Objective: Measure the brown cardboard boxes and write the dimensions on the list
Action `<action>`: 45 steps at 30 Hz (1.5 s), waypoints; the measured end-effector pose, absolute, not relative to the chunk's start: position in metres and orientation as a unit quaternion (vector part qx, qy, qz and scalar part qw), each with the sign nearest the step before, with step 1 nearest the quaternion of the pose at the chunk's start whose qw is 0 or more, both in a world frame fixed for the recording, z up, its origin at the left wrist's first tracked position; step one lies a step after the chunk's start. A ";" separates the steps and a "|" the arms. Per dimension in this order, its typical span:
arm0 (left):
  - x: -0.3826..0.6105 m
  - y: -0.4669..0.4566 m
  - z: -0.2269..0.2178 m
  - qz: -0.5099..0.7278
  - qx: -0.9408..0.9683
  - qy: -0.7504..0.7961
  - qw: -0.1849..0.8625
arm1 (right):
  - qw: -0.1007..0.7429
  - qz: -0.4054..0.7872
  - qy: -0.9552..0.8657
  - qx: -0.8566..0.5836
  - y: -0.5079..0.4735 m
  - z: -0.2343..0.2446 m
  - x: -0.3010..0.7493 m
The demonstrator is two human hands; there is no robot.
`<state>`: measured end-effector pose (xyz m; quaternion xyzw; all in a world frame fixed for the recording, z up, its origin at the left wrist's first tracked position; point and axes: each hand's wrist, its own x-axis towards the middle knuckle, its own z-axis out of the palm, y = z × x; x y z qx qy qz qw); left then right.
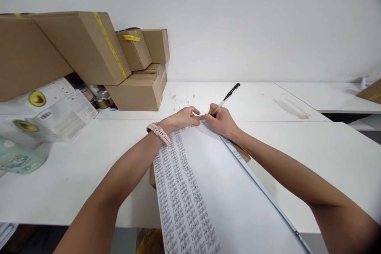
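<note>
A long white sheet [226, 190] with several columns of handwriting down its left side lies on a brown board [241, 153] on the white table [74, 166]. My left hand [180, 120], with a pink watch strap on its wrist, rests flat on the sheet's far left corner, fingers stretched out. My right hand [224, 122] is closed round a black pen [228, 96] whose tip touches the sheet's top edge.
Several cardboard boxes [89, 47] are stacked at the back left, above white cartons with avocado pictures [47, 107] and some jars. A teal container [18, 158] sits at the far left. A second white table [327, 95] stands to the right.
</note>
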<state>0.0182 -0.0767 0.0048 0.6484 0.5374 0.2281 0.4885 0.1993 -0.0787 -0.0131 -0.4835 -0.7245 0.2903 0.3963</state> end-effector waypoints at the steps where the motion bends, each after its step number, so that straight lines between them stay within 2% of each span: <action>1: 0.018 -0.077 0.005 0.228 0.649 0.538 0.488 | 0.396 0.292 -0.724 -0.484 -0.079 -0.013 0.199; 45: 0.017 -0.076 0.005 0.227 0.654 0.534 0.485 | 0.408 0.288 -0.708 -0.499 -0.079 -0.011 0.200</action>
